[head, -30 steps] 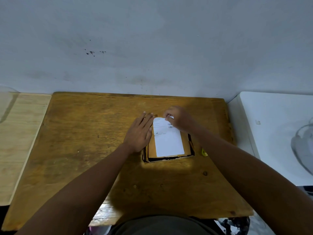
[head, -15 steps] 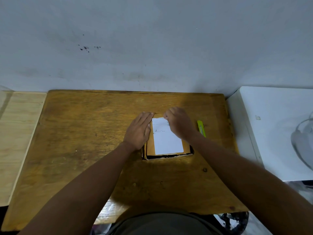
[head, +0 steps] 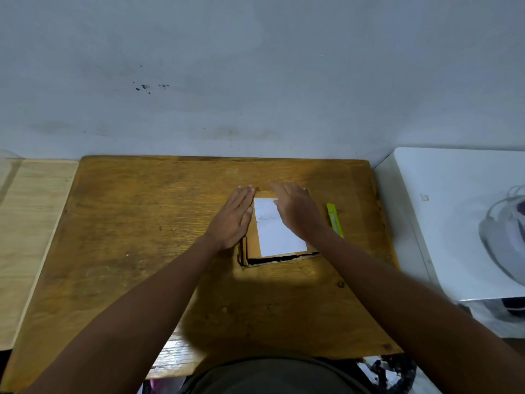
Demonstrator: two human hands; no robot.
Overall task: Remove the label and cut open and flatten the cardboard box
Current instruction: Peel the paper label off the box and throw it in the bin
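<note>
**Both hands flat on the labelled box**

Broadly, a grey-white wall fills the upper half of the view, with a few dark specks on it. Below it lies the brown wooden worktop, flanked by a paler wooden surface on the left and a white surface on the right that carries a blurred rounded object at the frame edge. Near the middle of the worktop, toward its far side, sits the cardboard box, lying flat with dark edges along its near and left sides. A white label covers most of its top face. The left hand rests on the box's left edge, fingers straight and together. The right hand lies over the label's far right part, fingers extended and flat. Just right of the box, apart from it, lies a yellow-green utility knife.
</note>
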